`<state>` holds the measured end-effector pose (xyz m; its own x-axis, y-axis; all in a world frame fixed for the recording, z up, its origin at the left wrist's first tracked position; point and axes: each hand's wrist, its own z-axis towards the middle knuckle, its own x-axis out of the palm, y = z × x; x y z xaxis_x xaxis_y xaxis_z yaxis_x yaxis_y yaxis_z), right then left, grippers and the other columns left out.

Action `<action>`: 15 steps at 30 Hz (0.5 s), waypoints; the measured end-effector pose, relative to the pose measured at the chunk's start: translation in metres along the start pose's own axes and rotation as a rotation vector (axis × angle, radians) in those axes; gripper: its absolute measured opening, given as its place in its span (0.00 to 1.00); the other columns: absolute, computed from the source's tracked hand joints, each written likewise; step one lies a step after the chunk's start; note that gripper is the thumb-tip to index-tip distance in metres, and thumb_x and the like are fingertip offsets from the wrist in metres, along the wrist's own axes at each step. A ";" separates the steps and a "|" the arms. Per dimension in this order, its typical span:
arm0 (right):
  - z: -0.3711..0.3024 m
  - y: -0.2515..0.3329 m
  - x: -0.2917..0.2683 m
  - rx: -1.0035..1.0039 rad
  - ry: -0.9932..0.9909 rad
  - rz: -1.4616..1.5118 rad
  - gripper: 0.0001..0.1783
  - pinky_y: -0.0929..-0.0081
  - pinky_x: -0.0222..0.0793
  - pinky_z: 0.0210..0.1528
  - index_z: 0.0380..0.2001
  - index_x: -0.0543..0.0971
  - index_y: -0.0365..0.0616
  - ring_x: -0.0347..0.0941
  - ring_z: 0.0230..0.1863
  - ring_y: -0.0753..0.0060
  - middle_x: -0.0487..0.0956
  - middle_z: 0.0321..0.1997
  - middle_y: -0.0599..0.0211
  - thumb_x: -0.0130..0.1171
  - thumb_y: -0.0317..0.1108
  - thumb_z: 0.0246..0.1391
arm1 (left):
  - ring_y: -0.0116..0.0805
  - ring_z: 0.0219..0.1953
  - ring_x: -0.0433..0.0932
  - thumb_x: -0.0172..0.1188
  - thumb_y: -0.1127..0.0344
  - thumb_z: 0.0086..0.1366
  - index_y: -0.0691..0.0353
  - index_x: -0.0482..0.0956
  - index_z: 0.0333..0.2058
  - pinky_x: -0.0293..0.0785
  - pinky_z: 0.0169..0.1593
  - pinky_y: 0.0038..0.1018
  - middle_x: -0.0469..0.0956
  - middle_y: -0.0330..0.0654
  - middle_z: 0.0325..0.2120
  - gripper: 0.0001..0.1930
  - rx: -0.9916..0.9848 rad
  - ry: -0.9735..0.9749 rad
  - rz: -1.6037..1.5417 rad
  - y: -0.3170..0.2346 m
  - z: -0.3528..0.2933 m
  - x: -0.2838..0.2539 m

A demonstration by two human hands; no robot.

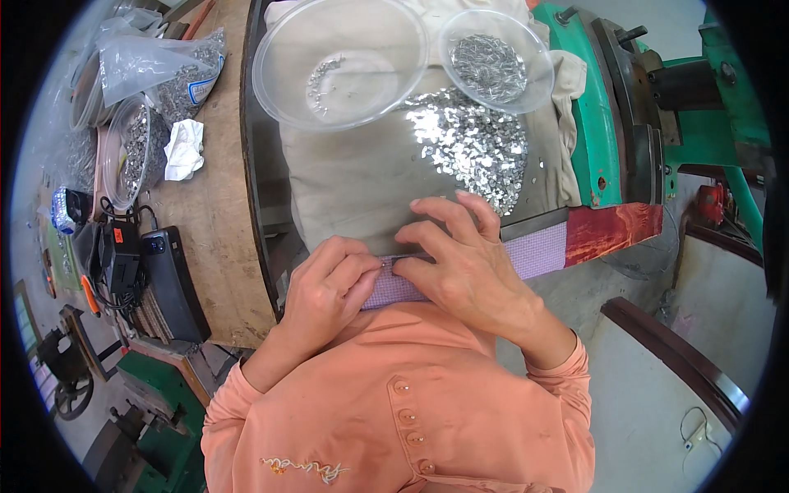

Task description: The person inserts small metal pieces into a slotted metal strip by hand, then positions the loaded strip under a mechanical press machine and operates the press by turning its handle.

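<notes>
At the front edge of the cloth-covered work surface, my left hand [330, 281] is closed, thumb and fingertips pressed together. My right hand [460, 267] faces it with thumb and forefinger curled in toward the left fingertips, its other fingers bent above the cloth. Whatever is pinched where the hands meet is too small to make out. Beyond the right hand lies a loose pile of shiny small metal pieces [477, 148]. A clear round tub [491, 70] of thin metal pins stands behind the pile. To its left, a larger clear basin [271, 90] holds a few small metal parts.
Purple checked padding [538, 249] runs along the front edge. A green machine [596, 123] stands at the right. On the wooden table [222, 205] at left are bags of metal parts [185, 90], a tub [123, 156], crumpled tissue [184, 150], a phone [173, 279] and a black adapter [121, 255].
</notes>
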<state>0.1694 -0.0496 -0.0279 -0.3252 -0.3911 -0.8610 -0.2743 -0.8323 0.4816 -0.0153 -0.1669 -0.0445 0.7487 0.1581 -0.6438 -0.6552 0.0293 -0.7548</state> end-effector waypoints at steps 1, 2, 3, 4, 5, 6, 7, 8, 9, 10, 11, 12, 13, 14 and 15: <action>0.000 0.000 0.000 -0.011 0.005 -0.024 0.04 0.51 0.47 0.69 0.27 0.84 0.53 0.65 0.63 0.62 0.78 0.46 0.75 0.64 0.33 0.45 | 0.44 0.33 0.79 0.68 0.77 0.52 0.64 0.80 0.32 0.76 0.33 0.36 0.77 0.42 0.32 0.08 -0.001 -0.001 0.001 0.000 0.000 0.000; 0.001 0.001 0.001 -0.012 0.005 -0.023 0.04 0.51 0.47 0.69 0.27 0.84 0.53 0.65 0.63 0.62 0.78 0.46 0.75 0.64 0.33 0.45 | 0.44 0.33 0.79 0.68 0.77 0.52 0.63 0.80 0.32 0.76 0.33 0.36 0.77 0.42 0.32 0.08 0.008 0.004 0.002 0.001 0.000 0.000; 0.001 0.001 0.003 -0.012 -0.010 -0.038 0.04 0.51 0.47 0.69 0.28 0.83 0.52 0.65 0.63 0.62 0.78 0.46 0.75 0.65 0.32 0.44 | 0.44 0.34 0.79 0.68 0.77 0.52 0.63 0.80 0.32 0.76 0.33 0.36 0.77 0.42 0.32 0.08 0.017 0.009 0.004 0.001 0.001 0.000; 0.001 0.001 0.005 -0.012 -0.025 -0.053 0.05 0.51 0.47 0.69 0.28 0.82 0.52 0.66 0.63 0.62 0.78 0.46 0.75 0.66 0.32 0.43 | 0.44 0.34 0.79 0.68 0.77 0.52 0.63 0.80 0.32 0.76 0.33 0.36 0.77 0.42 0.32 0.08 0.016 0.007 0.005 0.001 0.001 0.000; 0.001 0.001 0.005 -0.014 -0.024 -0.052 0.05 0.51 0.47 0.69 0.28 0.82 0.52 0.66 0.63 0.62 0.78 0.46 0.75 0.66 0.32 0.43 | 0.43 0.34 0.79 0.68 0.76 0.52 0.63 0.80 0.32 0.76 0.33 0.36 0.77 0.42 0.32 0.08 0.026 0.012 0.005 0.000 0.002 0.000; 0.001 0.000 0.004 0.011 -0.026 -0.028 0.06 0.51 0.46 0.69 0.28 0.81 0.52 0.66 0.63 0.63 0.78 0.45 0.76 0.67 0.31 0.42 | 0.43 0.34 0.79 0.68 0.76 0.52 0.63 0.80 0.32 0.76 0.33 0.36 0.77 0.41 0.32 0.08 0.036 0.018 0.003 -0.001 0.003 0.000; 0.000 0.000 0.004 0.036 -0.028 -0.003 0.07 0.52 0.46 0.69 0.28 0.81 0.52 0.67 0.63 0.63 0.78 0.45 0.76 0.68 0.31 0.41 | 0.43 0.34 0.79 0.68 0.76 0.52 0.63 0.80 0.32 0.76 0.33 0.36 0.77 0.41 0.32 0.08 0.036 0.016 0.003 -0.001 0.004 0.000; -0.001 0.001 0.005 0.064 -0.036 0.011 0.07 0.52 0.45 0.69 0.27 0.81 0.53 0.67 0.62 0.63 0.79 0.45 0.77 0.69 0.32 0.41 | 0.43 0.34 0.79 0.68 0.76 0.52 0.63 0.80 0.32 0.76 0.34 0.35 0.77 0.41 0.33 0.08 0.051 0.029 0.011 -0.002 0.005 0.001; -0.003 0.002 0.006 0.063 -0.035 0.011 0.07 0.52 0.45 0.69 0.27 0.81 0.53 0.67 0.62 0.63 0.79 0.45 0.77 0.69 0.32 0.41 | 0.42 0.34 0.79 0.68 0.75 0.52 0.63 0.80 0.32 0.76 0.34 0.35 0.77 0.41 0.33 0.08 0.066 0.043 0.019 -0.003 0.006 0.001; -0.004 0.002 0.007 0.095 -0.058 0.024 0.07 0.52 0.44 0.69 0.26 0.81 0.54 0.67 0.62 0.63 0.79 0.44 0.78 0.69 0.33 0.41 | 0.42 0.34 0.79 0.68 0.75 0.52 0.63 0.80 0.32 0.76 0.34 0.35 0.77 0.41 0.33 0.08 0.065 0.042 0.019 -0.003 0.007 0.001; -0.005 0.002 0.008 0.127 -0.082 0.038 0.06 0.52 0.44 0.69 0.26 0.81 0.54 0.67 0.62 0.63 0.79 0.44 0.78 0.70 0.33 0.42 | 0.42 0.34 0.79 0.68 0.75 0.53 0.63 0.81 0.32 0.76 0.35 0.35 0.77 0.41 0.33 0.07 0.070 0.052 0.026 -0.004 0.008 0.002; -0.005 0.002 0.007 0.139 -0.097 0.038 0.07 0.52 0.45 0.68 0.26 0.82 0.54 0.67 0.61 0.63 0.79 0.44 0.79 0.72 0.35 0.42 | 0.42 0.34 0.78 0.68 0.74 0.53 0.63 0.81 0.32 0.76 0.35 0.35 0.77 0.40 0.33 0.07 0.076 0.062 0.032 -0.004 0.008 0.002; -0.006 0.001 0.006 0.140 -0.097 0.037 0.07 0.52 0.45 0.68 0.26 0.82 0.54 0.67 0.61 0.63 0.79 0.44 0.79 0.72 0.35 0.42 | 0.42 0.34 0.78 0.68 0.74 0.53 0.63 0.81 0.32 0.76 0.35 0.35 0.77 0.40 0.33 0.07 0.076 0.062 0.032 -0.004 0.009 0.002; -0.007 0.001 0.004 0.158 -0.096 0.072 0.08 0.50 0.44 0.68 0.28 0.83 0.53 0.67 0.62 0.63 0.78 0.44 0.78 0.71 0.35 0.42 | 0.42 0.34 0.78 0.68 0.74 0.54 0.62 0.81 0.32 0.76 0.35 0.35 0.76 0.40 0.33 0.07 0.081 0.070 0.039 -0.004 0.009 0.002; -0.008 0.001 0.002 0.175 -0.096 0.108 0.08 0.49 0.44 0.68 0.29 0.83 0.52 0.66 0.62 0.62 0.78 0.44 0.76 0.71 0.35 0.43 | 0.41 0.34 0.78 0.68 0.74 0.54 0.62 0.81 0.32 0.76 0.35 0.35 0.76 0.40 0.33 0.07 0.085 0.077 0.048 -0.004 0.010 0.002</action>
<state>0.1754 -0.0542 -0.0304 -0.4435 -0.4276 -0.7877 -0.3837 -0.7036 0.5981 -0.0118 -0.1569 -0.0417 0.7199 0.0854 -0.6888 -0.6939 0.1074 -0.7120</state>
